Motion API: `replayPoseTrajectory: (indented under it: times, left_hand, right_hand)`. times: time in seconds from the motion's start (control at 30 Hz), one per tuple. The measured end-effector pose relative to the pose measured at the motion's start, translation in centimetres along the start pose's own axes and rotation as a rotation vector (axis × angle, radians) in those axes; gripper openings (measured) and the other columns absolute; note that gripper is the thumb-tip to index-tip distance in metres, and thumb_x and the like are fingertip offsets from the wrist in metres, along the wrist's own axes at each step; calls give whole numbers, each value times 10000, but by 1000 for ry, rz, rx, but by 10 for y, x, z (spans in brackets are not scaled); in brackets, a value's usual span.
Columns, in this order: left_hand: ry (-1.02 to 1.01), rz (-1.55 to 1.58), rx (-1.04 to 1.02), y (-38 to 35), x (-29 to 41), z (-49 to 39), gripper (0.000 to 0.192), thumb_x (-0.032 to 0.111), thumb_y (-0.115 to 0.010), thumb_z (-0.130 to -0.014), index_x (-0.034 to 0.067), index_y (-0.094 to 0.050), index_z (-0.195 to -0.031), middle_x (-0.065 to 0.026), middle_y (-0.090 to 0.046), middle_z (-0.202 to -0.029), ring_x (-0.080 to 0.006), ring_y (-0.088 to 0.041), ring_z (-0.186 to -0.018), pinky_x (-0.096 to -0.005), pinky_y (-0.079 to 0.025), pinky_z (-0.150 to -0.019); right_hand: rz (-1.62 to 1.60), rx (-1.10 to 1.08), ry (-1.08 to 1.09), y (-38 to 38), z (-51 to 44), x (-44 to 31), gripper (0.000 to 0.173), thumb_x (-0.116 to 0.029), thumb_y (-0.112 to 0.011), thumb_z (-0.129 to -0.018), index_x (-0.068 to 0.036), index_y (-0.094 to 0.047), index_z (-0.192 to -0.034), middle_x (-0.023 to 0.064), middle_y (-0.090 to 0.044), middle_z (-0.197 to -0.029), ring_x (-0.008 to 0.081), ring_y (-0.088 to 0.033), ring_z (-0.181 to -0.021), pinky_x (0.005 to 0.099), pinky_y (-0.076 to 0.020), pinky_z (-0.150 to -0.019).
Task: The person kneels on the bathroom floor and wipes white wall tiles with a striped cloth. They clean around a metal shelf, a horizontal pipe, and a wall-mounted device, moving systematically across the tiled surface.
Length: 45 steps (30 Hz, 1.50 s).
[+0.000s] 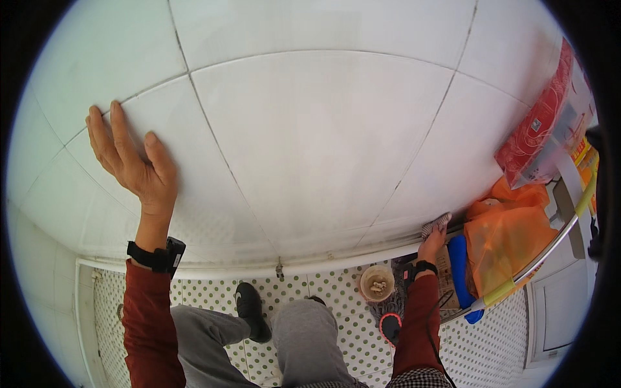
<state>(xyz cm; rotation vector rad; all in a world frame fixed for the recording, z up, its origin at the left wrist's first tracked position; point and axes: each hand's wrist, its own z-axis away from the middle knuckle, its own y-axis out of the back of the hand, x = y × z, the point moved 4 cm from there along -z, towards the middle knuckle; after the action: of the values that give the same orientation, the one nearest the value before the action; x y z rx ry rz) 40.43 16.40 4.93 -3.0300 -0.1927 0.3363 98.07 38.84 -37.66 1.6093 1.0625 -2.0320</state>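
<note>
My left hand [133, 157] lies against the white wall tiles [310, 140], palm to the wall and fingers apart, with nothing in it. Low on the right, my right hand [433, 242] holds a striped cloth [435, 224] against the lower wall, just above a white pipe [320, 266]. An orange plastic bag [509, 237] is close to the right of that hand. Black bands with small devices are strapped round both wrists. The fingers of the right hand are partly hidden by the cloth.
Below the pipe are a small bucket [377, 283] with pale lumps inside, a grey mop head [388, 308] and a cardboard box [447, 276]. A curved metal rail [546, 254] and a red-and-clear bag [538, 126] stand at the right. Green dots cover the floor.
</note>
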Motion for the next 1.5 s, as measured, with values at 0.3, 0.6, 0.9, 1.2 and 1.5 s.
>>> replayPoseTrajectory:
  times: [0.3, 0.6, 0.9, 1.2, 1.5]
  left_hand:
    - [22, -29, 0, 1, 1, 0, 508, 263, -509, -1032, 2, -516, -1468, -220, -380, -1584, -405, -334, -1477, -505, -281, -1193]
    - [29, -47, 2, 3, 1, -4, 504, 266, -506, -1028, -7, -533, -1452, -221, -389, -1582, -413, -345, -1469, -505, -280, -1190]
    - [24, -22, 22, 0, -1, 1, 499, 255, -520, -1022, -2, -539, -1450, -213, -403, -1575, -395, -354, -1469, -496, -285, -1190]
    - [24, -31, 28, 1, 1, -1, 498, 288, -507, -1032, 15, -549, -1447, -223, -412, -1566, -410, -358, -1462, -508, -284, -1186]
    - [60, -26, -18, 3, -4, 4, 506, 243, -523, -1011, 8, -528, -1460, -233, -396, -1574, -409, -327, -1479, -523, -252, -1199]
  right_hand:
    - [21, -234, -178, -87, 250, 46, 694, -33, -542, -1004, -117, -250, -1627, 56, -570, -1223, 124, -518, -814, 292, -484, -643]
    - [217, -602, -539, -50, 262, 33, 519, -38, -661, -934, 1, -529, -1433, 91, -646, -1248, 193, -622, -1048, 309, -525, -896]
    - [1553, -378, 578, 11, 69, -11, 389, -187, -701, -913, -69, -674, -1283, 243, -674, -1149, 489, -519, -1133, 590, -474, -923]
    - [1080, -965, 459, -49, 315, 47, 386, -268, -651, -933, -147, -650, -1299, 291, -614, -995, 476, -638, -898, 541, -539, -829]
    - [1310, -690, 485, -32, 231, 16, 297, -236, -603, -952, -105, -696, -1203, 261, -684, -837, 445, -675, -801, 541, -557, -761]
